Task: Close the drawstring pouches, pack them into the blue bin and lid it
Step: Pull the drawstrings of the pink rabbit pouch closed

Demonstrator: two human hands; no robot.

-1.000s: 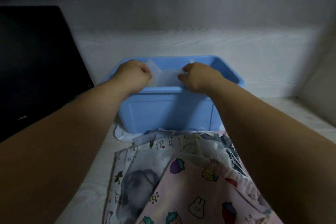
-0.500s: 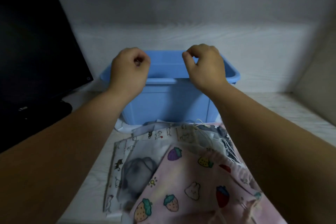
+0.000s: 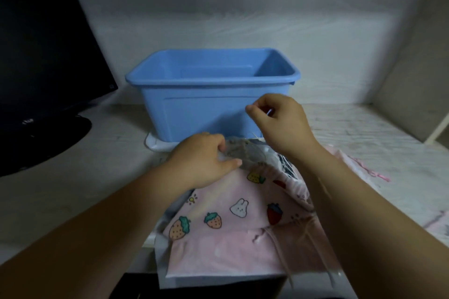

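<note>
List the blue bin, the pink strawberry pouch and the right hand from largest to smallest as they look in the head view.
1-2, unranked: blue bin and pink strawberry pouch look about alike; the pouch lies nearer the camera and is partly covered.
3. right hand, clearly smallest.

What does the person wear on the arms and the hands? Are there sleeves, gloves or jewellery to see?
Nothing worn is visible. The left hand and the right hand are bare, with no gloves and no rings that can be seen. The left forearm and the right forearm show no sleeve, watch or bracelet up to the picture's edge.
</note>
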